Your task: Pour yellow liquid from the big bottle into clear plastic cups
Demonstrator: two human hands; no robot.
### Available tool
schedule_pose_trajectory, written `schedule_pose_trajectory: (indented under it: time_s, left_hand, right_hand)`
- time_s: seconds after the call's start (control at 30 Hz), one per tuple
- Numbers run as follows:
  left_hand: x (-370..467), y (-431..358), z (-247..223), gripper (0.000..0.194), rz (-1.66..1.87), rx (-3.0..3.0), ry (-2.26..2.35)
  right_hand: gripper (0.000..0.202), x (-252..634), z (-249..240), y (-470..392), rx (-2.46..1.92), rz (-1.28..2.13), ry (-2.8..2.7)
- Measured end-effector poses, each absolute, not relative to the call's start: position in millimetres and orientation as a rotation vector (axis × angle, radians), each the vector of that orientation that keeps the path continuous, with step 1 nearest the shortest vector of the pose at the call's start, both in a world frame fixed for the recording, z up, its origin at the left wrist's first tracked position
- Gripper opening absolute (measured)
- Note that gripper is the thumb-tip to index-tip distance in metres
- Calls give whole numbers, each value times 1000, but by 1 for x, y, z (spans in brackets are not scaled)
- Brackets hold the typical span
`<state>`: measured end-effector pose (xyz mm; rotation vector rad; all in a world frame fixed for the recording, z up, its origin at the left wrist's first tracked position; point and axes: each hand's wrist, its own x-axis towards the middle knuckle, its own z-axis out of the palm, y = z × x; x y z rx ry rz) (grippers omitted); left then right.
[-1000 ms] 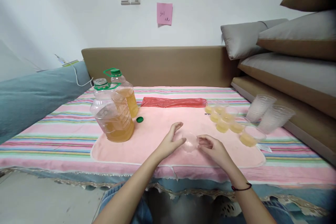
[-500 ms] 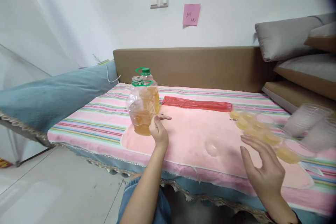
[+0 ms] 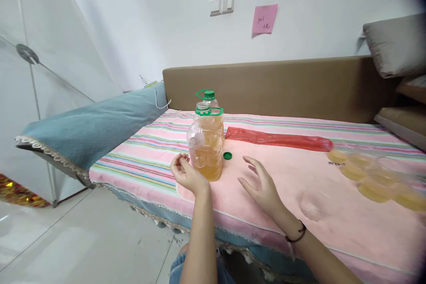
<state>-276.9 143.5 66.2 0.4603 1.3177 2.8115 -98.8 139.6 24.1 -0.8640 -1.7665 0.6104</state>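
Two jugs (image 3: 205,151) of amber liquid stand at the left, one open, one capped. The left hand (image 3: 189,177), fingers curled, is beside the near jug; the right hand (image 3: 262,184), loosely open, holds nothing. One loose green cap (image 3: 227,155) lies between them; one empty cup (image 3: 311,204) sits right.
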Motion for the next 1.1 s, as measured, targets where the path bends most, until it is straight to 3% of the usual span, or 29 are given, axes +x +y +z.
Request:
schedule_pose_trajectory:
  time_s: [0.1, 0.33, 0.57, 0.77, 1.1]
  left_hand:
    - [-286, 142, 64, 15, 2736, 322, 1269]
    - [-282, 130, 61, 24, 2411, 366, 1193]
    - [-279, 118, 69, 25, 2274, 304, 1426]
    - [-286, 119, 74, 49, 2000, 648, 1386]
    - [-289, 115, 81, 44, 2167, 793, 1334]
  right_hand:
    - [69, -136, 20, 168, -834, 876, -1664]
    - [101, -185, 25, 216, -646, 1055, -1643]
    - [112, -205, 33, 220, -542, 1119, -1586]
    - [114, -213, 33, 220, -547, 1032, -1498]
    - [114, -205, 45, 201, -543, 922, -1442]
